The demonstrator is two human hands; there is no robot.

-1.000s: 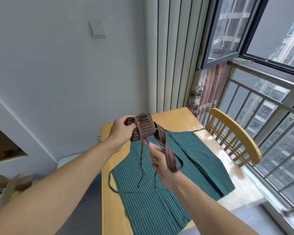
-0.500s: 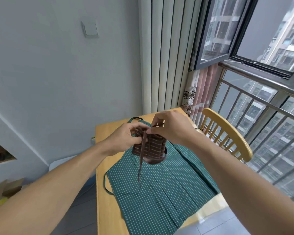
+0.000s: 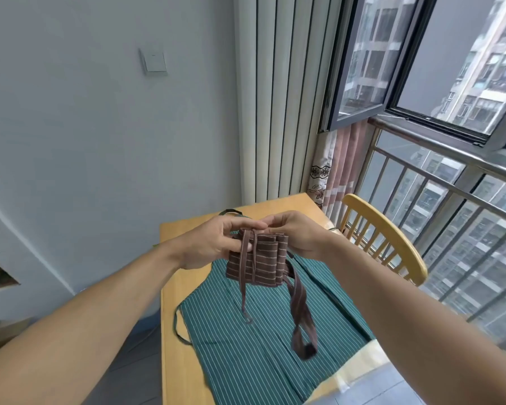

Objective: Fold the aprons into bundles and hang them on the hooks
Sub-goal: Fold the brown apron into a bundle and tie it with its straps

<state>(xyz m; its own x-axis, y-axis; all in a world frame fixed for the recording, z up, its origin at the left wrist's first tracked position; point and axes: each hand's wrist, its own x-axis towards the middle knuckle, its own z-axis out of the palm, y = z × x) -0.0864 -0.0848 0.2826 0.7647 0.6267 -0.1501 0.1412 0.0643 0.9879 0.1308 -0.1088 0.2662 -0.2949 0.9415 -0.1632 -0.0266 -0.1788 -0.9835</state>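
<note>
brown apron bundle held up over the table

brown striped cloth, folded into a small bundle [image 3: 257, 266], hangs in the air between both hands above the wooden table [image 3: 176, 331]. the left hand [image 3: 209, 244] grips the bundle's left side, thumb in front and fingers curled behind it. the right hand [image 3: 297, 233] grips the upper right corner, its fingertips meeting the left hand's at the top edge where the thin ties [image 3: 244, 282] are gathered. those ties dangle straight down in front of the bundle. a wider brown strap [image 3: 300, 314] trails from the bundle's lower right and ends in a loop hanging above the green cloth.

a green striped apron [image 3: 246, 346] lies spread flat on the table under the hands, its neck loop toward the far edge and one thin tie curling off the left side. a wooden chair [image 3: 389, 238] stands just beside the table on the right, near the window railing [image 3: 450, 182]. a light switch [image 3: 154, 62] sits on the wall to the left of the pale curtain [image 3: 278, 97].
</note>
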